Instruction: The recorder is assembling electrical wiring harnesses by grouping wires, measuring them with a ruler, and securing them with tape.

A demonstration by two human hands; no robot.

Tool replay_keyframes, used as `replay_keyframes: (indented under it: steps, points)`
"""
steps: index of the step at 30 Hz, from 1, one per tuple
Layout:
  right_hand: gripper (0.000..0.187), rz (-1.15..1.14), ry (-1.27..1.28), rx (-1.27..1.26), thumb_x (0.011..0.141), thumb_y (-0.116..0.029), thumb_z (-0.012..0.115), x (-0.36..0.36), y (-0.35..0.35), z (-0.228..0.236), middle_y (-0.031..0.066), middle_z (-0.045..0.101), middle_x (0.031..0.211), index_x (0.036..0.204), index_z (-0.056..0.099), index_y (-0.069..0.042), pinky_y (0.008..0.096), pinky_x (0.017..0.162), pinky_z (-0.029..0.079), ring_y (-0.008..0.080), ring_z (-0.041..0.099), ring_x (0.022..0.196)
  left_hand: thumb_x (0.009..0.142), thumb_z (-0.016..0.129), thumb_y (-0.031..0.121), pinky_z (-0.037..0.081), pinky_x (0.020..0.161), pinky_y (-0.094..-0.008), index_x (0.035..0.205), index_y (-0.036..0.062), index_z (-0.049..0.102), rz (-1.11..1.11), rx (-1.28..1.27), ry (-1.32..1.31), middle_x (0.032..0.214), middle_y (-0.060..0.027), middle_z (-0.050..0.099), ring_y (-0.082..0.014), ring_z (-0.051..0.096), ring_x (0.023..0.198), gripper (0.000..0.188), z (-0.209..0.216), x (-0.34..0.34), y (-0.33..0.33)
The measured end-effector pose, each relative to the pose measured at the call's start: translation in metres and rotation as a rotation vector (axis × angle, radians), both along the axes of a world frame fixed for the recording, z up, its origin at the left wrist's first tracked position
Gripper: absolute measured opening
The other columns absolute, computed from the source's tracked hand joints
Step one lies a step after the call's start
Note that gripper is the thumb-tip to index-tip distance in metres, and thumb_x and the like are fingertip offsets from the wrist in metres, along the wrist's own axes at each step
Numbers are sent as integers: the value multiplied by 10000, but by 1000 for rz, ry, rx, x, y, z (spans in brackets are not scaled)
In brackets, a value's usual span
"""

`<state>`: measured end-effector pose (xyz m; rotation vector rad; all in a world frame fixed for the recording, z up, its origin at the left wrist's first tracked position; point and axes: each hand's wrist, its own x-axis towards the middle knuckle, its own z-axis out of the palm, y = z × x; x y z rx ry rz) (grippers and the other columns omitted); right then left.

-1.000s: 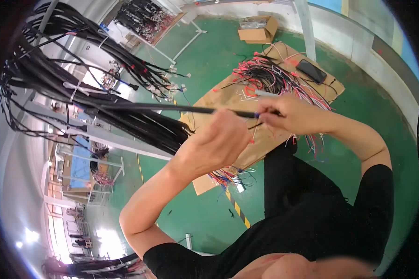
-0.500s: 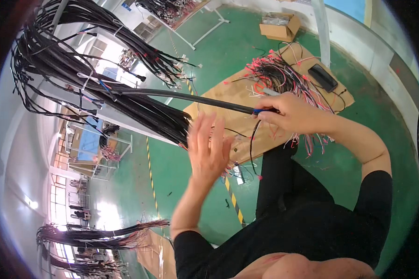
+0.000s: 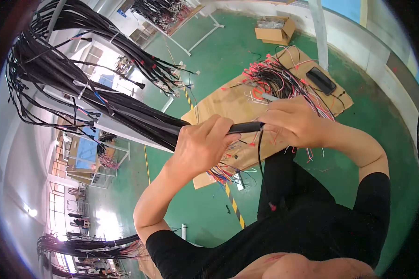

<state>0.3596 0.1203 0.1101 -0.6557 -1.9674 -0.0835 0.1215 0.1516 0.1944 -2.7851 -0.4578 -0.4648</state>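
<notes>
Between my two hands runs a black sleeved cable (image 3: 246,127). My left hand (image 3: 202,144) is wrapped round it at the end of the thick black cable bundle (image 3: 139,116). At the cable's right end my right hand (image 3: 295,122) is closed, its fingertips pinching there; the very tip is hidden by the fingers. From that end a thin black wire (image 3: 260,162) hangs down in front of my leg to a pinkish-red tip (image 3: 272,206). Below my left hand, several coloured wire ends (image 3: 221,173) stick out over the cardboard.
A cardboard-topped table (image 3: 219,100) bears a heap of black, red and white wires (image 3: 277,79) and a black phone-like device (image 3: 321,81). Farther off are an open carton (image 3: 275,32) on the green floor and another hanging cable bundle (image 3: 93,244) at lower left.
My left hand, open and blurred before, has moved onto the cable and closed round it. My right hand stays at the cable's end. The thin wire's tip has swung rightward and lower.
</notes>
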Motion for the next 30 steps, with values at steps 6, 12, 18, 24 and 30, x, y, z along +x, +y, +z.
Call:
replay_keyframes:
  steps: [6, 12, 18, 24, 30]
  points:
    - [199, -208, -39, 404, 770, -41, 668, -11, 10, 19, 92, 520, 720, 954, 615, 10, 325, 504, 426, 248, 552, 599, 955, 519, 193, 398, 500, -417, 875, 25, 505, 297, -687, -44, 610, -173, 479, -355, 528, 592, 187, 33, 4, -18]
    - [263, 17, 49, 121, 757, -18, 675, -15, 9, 32, 103, 544, 768, 1006, 588, -11, 335, 518, 430, 265, 562, 636, 895, 587, 126, 408, 478, -404, 980, 39, 537, 121, -139, -201, 676, -127, 529, -309, 563, 604, 131, 12, 5, -9]
    - [286, -93, -116, 317, 717, 3, 665, 6, 5, 36, 70, 534, 750, 996, 602, 4, 319, 503, 429, 208, 567, 640, 878, 599, 106, 401, 464, -396, 1002, 31, 527, 87, -177, -162, 700, -107, 545, -320, 555, 549, 162, 13, 12, -15]
    - [295, -72, -196, 474, 682, -31, 651, 4, 7, 48, 49, 502, 724, 969, 601, 22, 276, 430, 399, 161, 542, 603, 896, 576, 132, 395, 447, -386, 1001, 31, 514, 165, -412, -128, 705, -103, 552, -325, 539, 512, 158, 14, 8, -23]
    - [147, -13, -292, 433, 742, -66, 611, 8, 30, 33, 47, 468, 716, 871, 568, -12, 281, 431, 414, 164, 527, 589, 859, 622, 198, 370, 410, -304, 940, 52, 544, 179, 214, -56, 684, -39, 466, -194, 491, 465, 184, -14, 14, -9]
